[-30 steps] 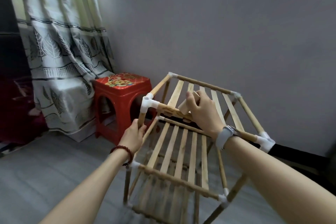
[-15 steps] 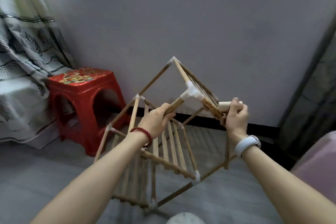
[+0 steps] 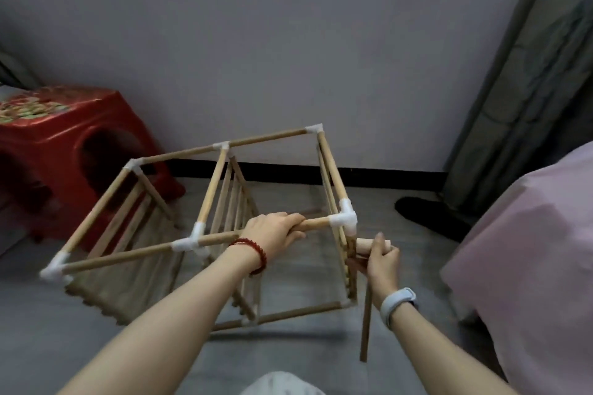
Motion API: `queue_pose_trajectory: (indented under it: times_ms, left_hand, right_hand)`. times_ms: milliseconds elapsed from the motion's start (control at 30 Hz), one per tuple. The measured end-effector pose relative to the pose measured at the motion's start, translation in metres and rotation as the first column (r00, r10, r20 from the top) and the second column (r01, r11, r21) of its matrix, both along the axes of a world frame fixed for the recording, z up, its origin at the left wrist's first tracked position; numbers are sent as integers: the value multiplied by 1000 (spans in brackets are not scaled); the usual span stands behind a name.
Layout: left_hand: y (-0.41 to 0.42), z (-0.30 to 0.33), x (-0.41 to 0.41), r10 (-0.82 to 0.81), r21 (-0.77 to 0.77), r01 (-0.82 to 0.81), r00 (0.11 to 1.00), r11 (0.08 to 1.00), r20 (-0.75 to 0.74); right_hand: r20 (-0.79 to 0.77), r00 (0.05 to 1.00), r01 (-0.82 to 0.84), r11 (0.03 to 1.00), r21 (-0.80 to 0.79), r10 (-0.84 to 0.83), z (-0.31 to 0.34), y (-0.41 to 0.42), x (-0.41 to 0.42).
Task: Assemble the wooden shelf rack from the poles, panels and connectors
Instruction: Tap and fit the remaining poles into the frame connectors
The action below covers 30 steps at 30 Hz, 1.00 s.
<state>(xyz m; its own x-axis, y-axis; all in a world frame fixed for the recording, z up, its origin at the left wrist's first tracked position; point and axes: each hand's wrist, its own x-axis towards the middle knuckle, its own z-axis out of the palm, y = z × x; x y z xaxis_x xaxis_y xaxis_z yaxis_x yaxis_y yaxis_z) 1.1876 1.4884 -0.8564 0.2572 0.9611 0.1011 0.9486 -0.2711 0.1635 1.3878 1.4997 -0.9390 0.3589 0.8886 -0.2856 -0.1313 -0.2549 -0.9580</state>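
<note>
Rack [image 3: 205, 221] now turned sideways, both hands gripping.

Rack [image 3: 205, 234] crowded: stool [image 3: 64, 151] left (close), pink bedding [image 3: 529, 250] right.

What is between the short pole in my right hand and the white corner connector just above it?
Nothing visible. The short pole in the right hand sits just below the white connector, with open space between them. The left hand grips the pole leftward of the connector.

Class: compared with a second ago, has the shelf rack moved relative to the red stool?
Yes. The shelf rack has been tipped over and turned, now lying to the right of the red stool.
</note>
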Motion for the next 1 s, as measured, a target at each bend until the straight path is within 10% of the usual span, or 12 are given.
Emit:
queue_pose_trajectory:
  times_ms: [300, 533, 700, 1000]
  left_hand:
    - [-1, -53, -17, 47, -71, -49, 998, 996, -33]
    - [-20, -34, -80, 57, 105, -69, 992, 992, 116]
    - [-56, -38, -175, 430, -213, -430, 901, 877, -49]
    - [-70, -43, -180, 360, -163, -366, 930, 916, -69]
  right_hand:
    - [-187, 975, -160, 968, -193, 124, -61, -1, -17]
    - [422, 907, -16, 1000, 25, 4, -16, 13, -3]
    - [620, 782, -186, 927, 327, -62, 30, 17, -24]
    - [897, 358, -588, 809, 1, 259, 89, 18, -65]
